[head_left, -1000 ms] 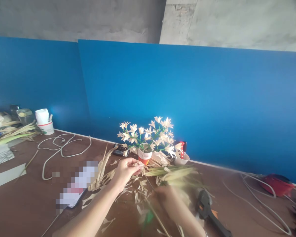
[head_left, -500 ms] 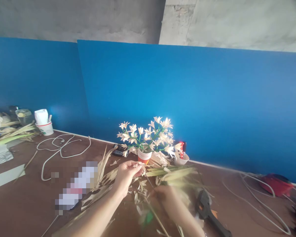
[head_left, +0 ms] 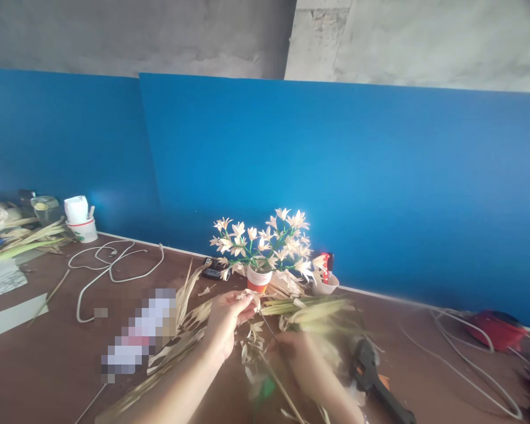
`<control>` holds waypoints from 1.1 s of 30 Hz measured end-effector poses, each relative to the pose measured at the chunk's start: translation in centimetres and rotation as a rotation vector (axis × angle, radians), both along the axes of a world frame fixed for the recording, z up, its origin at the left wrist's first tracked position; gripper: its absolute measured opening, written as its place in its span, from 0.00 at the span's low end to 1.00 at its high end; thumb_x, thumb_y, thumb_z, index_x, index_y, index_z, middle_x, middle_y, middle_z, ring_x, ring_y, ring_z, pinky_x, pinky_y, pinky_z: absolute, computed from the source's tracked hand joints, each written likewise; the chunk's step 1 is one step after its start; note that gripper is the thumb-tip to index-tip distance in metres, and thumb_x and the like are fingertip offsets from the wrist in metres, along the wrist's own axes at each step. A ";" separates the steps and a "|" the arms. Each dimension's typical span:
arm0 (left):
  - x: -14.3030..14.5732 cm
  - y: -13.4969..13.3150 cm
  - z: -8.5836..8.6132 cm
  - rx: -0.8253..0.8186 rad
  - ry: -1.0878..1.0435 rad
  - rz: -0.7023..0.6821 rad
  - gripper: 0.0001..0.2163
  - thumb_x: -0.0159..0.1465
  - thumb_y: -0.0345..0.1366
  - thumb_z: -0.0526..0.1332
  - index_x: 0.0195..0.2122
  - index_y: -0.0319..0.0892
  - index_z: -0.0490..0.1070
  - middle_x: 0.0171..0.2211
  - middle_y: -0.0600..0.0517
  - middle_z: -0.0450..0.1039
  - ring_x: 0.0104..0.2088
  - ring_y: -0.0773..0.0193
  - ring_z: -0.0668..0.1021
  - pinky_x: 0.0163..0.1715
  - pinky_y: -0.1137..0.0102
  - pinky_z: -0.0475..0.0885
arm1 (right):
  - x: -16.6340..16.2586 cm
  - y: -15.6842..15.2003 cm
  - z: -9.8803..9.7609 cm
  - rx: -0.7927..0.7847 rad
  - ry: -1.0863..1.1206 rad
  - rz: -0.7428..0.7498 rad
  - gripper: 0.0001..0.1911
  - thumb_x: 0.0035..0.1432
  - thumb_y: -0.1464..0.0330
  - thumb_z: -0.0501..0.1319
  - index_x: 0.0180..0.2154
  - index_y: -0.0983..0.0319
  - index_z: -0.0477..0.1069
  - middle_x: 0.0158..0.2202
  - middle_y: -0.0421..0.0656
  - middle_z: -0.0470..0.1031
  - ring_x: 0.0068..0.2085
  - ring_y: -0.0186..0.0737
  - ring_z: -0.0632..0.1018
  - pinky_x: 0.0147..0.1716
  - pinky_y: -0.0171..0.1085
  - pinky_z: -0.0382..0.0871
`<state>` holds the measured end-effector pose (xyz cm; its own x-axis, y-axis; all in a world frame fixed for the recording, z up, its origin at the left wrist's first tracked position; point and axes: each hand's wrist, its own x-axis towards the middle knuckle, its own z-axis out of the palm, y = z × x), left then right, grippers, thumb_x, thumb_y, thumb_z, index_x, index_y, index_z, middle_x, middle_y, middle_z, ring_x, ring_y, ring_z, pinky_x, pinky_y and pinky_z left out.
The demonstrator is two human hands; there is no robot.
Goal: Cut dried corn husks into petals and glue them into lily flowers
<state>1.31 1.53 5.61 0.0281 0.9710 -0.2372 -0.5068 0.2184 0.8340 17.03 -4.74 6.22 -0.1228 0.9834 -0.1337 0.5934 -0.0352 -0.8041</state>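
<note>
My left hand is closed in a pinch on a small cream leaf flower at the top of a thin stem. My right hand is lower on that stem, smeared by motion, so its fingers do not show clearly. Just behind my hands stands an orange-and-white paper cup filled with finished cream flowers on green stems. A bundle of green-yellow leaf strips lies to the right of my left hand. Dried leaf scraps are scattered on the brown table.
A black-and-orange tool lies right of my right hand. White cords loop at left and another white cord at right. A white cup and leaves sit far left, a red object far right. Blue boards back the table.
My left hand has dropped a little and shifted slightly right with the flower still pinched. My right hand keeps moving on the stem. Nothing else has moved.
</note>
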 end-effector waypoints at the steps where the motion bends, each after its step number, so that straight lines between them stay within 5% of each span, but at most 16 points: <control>1: 0.0 0.0 -0.1 -0.011 -0.005 0.008 0.09 0.44 0.33 0.72 0.24 0.37 0.76 0.24 0.50 0.79 0.26 0.67 0.79 0.29 0.75 0.75 | 0.0 0.0 0.0 0.004 -0.006 0.002 0.10 0.49 0.73 0.54 0.27 0.65 0.75 0.18 0.37 0.68 0.20 0.29 0.65 0.20 0.27 0.56; 9: -1.0 -0.7 -0.9 -0.017 0.010 0.025 0.09 0.46 0.31 0.72 0.27 0.36 0.75 0.26 0.49 0.80 0.28 0.65 0.80 0.29 0.73 0.76 | -0.1 0.4 -0.7 0.058 -0.043 0.086 0.09 0.46 0.74 0.56 0.25 0.65 0.76 0.17 0.37 0.68 0.21 0.30 0.67 0.20 0.27 0.58; 23: -2.8 -2.4 -2.7 -0.111 -0.055 0.110 0.02 0.54 0.24 0.66 0.26 0.35 0.76 0.25 0.50 0.79 0.27 0.67 0.80 0.29 0.76 0.76 | -2.6 -0.3 -1.4 -0.139 0.133 0.106 0.09 0.49 0.73 0.54 0.22 0.64 0.70 0.11 0.33 0.62 0.13 0.27 0.63 0.14 0.27 0.54; 33: -3.0 -2.6 -3.6 -0.137 -0.084 0.094 0.02 0.56 0.24 0.65 0.28 0.35 0.76 0.30 0.46 0.81 0.30 0.65 0.81 0.29 0.76 0.77 | -3.2 -0.6 -1.0 -0.138 0.166 0.140 0.10 0.47 0.74 0.51 0.18 0.63 0.66 0.12 0.34 0.61 0.14 0.26 0.62 0.13 0.26 0.52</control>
